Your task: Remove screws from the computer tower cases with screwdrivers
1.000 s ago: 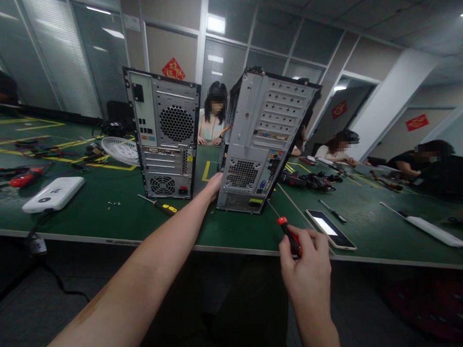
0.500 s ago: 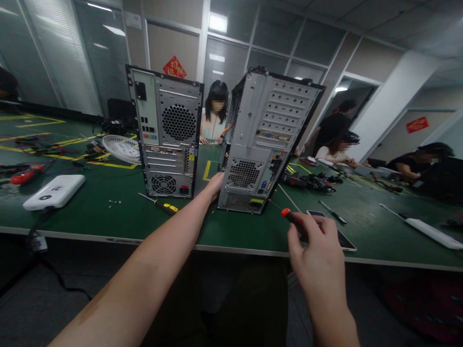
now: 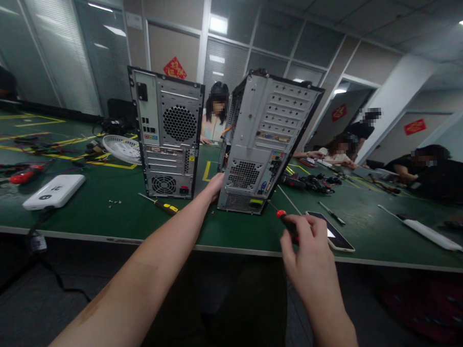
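My right hand (image 3: 309,247) is closed round a screwdriver (image 3: 281,214) with a red-and-black handle. Its thin shaft points up and left at the lower right edge of a metal computer case (image 3: 245,137); whether the tip touches a screw is too small to tell. This case stands with its back panel towards me, leaning a little. My left hand (image 3: 215,187) lies against the lower left side of the same case, its fingers hidden behind it. A second computer case (image 3: 170,130) stands upright to the left. In front of it lies a yellow-and-black screwdriver (image 3: 166,206).
On the green table (image 3: 114,227) are a white power bank (image 3: 55,191), small screws (image 3: 115,202), a white basket (image 3: 121,149), a phone (image 3: 340,240), a pen (image 3: 332,212) and black cables (image 3: 316,182). Several people sit or stand beyond.
My right hand has shifted slightly left with the screwdriver, towards the case, uncovering more of the phone. My left hand stays put. A person in the background has moved right.
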`<state>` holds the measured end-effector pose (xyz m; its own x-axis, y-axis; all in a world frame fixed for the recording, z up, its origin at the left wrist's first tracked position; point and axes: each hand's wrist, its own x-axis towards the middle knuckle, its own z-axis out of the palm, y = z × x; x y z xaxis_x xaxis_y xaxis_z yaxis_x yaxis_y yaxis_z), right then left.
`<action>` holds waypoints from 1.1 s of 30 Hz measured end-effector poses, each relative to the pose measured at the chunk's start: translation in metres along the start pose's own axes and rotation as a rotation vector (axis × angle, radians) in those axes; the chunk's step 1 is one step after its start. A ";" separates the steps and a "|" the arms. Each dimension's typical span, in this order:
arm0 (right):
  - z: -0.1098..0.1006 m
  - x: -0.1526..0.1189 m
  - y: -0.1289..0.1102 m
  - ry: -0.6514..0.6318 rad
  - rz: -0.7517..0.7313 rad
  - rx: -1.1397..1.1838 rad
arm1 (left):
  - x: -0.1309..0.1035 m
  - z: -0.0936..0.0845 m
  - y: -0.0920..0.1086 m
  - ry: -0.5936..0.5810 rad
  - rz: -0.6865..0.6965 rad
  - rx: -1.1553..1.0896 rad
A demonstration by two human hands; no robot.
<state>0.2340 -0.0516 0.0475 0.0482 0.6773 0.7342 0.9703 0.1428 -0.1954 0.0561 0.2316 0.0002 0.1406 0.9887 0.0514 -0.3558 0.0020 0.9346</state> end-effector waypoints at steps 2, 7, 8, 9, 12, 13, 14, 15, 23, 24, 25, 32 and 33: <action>0.001 0.000 0.000 0.017 0.056 -0.051 | 0.001 0.000 -0.001 0.030 0.001 0.004; 0.002 0.001 0.007 0.067 0.156 -0.095 | 0.003 -0.001 -0.003 0.048 0.002 -0.003; 0.001 0.000 0.007 0.064 0.131 -0.062 | 0.003 -0.001 -0.002 0.046 0.002 -0.006; 0.001 0.000 0.007 0.053 0.097 -0.026 | 0.003 -0.001 -0.002 0.045 0.003 -0.008; -0.001 -0.003 0.004 -0.008 0.029 0.023 | 0.002 -0.001 -0.001 0.028 0.005 -0.005; -0.001 -0.003 0.003 -0.021 0.032 0.017 | 0.002 -0.002 -0.001 0.021 0.003 -0.003; 0.000 -0.003 0.002 -0.020 0.049 0.003 | 0.002 -0.002 -0.001 0.020 0.001 -0.001; 0.001 -0.003 0.001 -0.008 0.077 -0.015 | 0.002 -0.002 -0.001 0.027 -0.001 0.000; 0.006 -0.009 0.010 0.059 0.180 0.046 | 0.004 -0.001 -0.004 0.041 0.012 0.041; 0.006 -0.011 0.010 0.053 0.162 0.074 | 0.005 -0.001 -0.004 0.042 0.010 0.047; 0.006 -0.012 0.010 0.043 0.143 0.095 | 0.005 -0.002 -0.004 0.046 0.010 0.048; 0.009 -0.012 0.007 0.033 0.308 0.069 | 0.006 -0.003 -0.006 0.082 0.009 0.029; 0.009 -0.011 0.008 0.035 0.342 0.065 | 0.007 -0.003 -0.007 0.080 0.009 0.033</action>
<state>0.2395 -0.0516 0.0318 0.3772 0.6689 0.6406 0.8795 -0.0420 -0.4740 0.0564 0.2385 -0.0067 0.0630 0.9975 0.0325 -0.3258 -0.0103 0.9454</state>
